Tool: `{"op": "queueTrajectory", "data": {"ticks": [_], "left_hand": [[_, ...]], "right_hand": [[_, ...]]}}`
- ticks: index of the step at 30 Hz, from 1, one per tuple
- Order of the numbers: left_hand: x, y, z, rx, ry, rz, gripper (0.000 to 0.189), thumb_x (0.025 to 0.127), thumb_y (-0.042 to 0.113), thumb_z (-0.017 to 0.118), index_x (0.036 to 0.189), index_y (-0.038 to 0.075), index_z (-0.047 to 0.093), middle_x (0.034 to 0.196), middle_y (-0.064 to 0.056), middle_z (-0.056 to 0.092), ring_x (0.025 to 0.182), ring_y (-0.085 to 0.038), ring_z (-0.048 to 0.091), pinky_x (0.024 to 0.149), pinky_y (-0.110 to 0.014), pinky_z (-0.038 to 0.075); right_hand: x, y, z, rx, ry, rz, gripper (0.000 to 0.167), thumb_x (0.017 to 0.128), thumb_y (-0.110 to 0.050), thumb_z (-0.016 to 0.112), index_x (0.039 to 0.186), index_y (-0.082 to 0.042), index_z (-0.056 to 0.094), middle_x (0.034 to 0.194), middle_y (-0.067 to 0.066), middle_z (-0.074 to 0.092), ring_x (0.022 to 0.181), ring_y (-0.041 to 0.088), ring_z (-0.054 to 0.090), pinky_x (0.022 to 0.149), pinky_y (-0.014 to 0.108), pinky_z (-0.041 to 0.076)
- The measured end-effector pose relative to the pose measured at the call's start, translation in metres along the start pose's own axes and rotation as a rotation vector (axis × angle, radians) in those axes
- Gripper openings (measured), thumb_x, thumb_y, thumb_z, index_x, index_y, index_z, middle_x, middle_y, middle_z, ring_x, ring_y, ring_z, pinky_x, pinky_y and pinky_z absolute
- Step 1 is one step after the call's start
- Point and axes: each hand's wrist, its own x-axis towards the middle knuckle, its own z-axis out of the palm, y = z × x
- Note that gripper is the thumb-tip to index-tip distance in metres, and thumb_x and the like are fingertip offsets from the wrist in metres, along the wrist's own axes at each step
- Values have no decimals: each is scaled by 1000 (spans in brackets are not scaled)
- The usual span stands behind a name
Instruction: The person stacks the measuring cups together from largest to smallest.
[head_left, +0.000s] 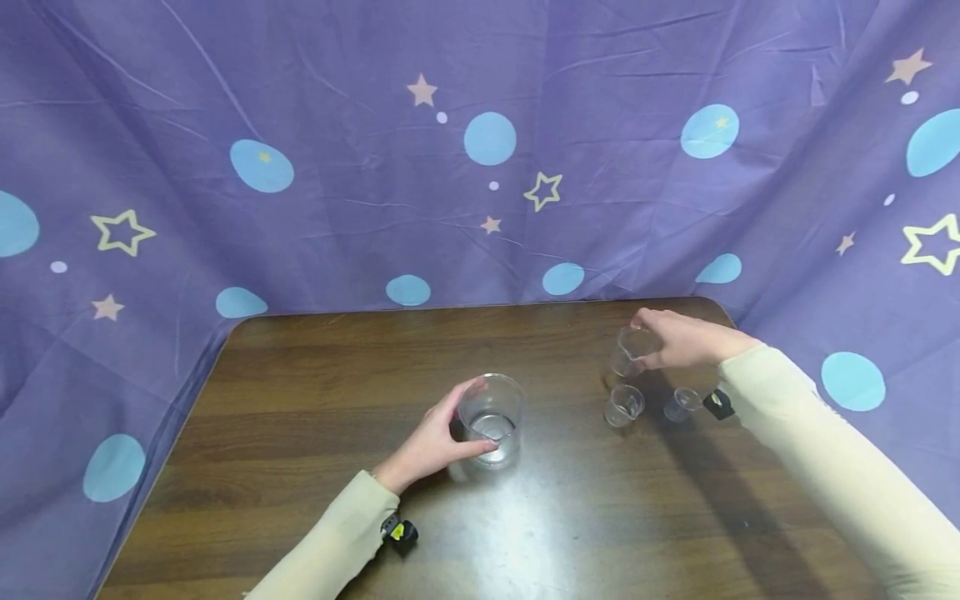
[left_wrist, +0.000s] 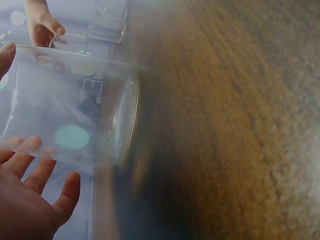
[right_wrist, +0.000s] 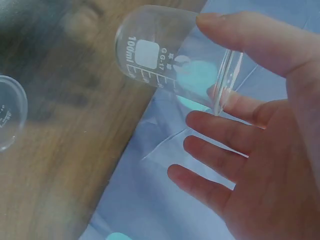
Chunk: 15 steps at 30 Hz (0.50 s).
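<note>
Near the middle of the table, my left hand grips a large clear glass beaker from its left side, thumb at the front and fingers behind. In the left wrist view this beaker shows white graduation marks. At the back right, my right hand holds a smaller glass beaker near its rim. The right wrist view shows "100ml" printed on that beaker; the thumb and index finger pinch its lip while the other fingers extend free.
Two smaller clear beakers stand in front of my right hand: one with a spout, and a narrower one close to the right wrist camera. A purple curtain surrounds the brown wooden table at the back and sides.
</note>
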Motion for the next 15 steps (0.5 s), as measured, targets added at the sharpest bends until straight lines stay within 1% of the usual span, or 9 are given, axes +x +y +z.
{"op": "queueTrajectory", "data": {"ticks": [4, 10, 15], "left_hand": [[0, 1, 0, -6, -5, 1, 93, 80, 25, 92, 157, 16, 41, 158, -4, 50, 145, -23, 46, 114, -50, 42], [1, 2, -1, -10, -2, 0, 92, 80, 25, 92, 157, 18, 42, 157, -5, 51, 144, -24, 47, 113, -51, 43], [0, 1, -1, -7, -2, 1, 91, 80, 25, 92, 157, 18, 42, 156, -5, 52, 144, -24, 47, 115, -51, 41]], "right_hand": [[-4, -8, -6, -20, -7, -6, 54, 83, -26, 83, 122, 3, 59, 119, 22, 68, 112, 42, 64, 97, 59, 52], [-7, -20, -12, -30, 0, -33, 53, 84, -32, 84, 119, -1, 60, 117, 17, 68, 111, 39, 64, 96, 58, 53], [-7, -32, -16, -38, 8, -60, 49, 85, -31, 82, 118, -3, 61, 117, 14, 69, 112, 36, 64, 97, 56, 53]]}}
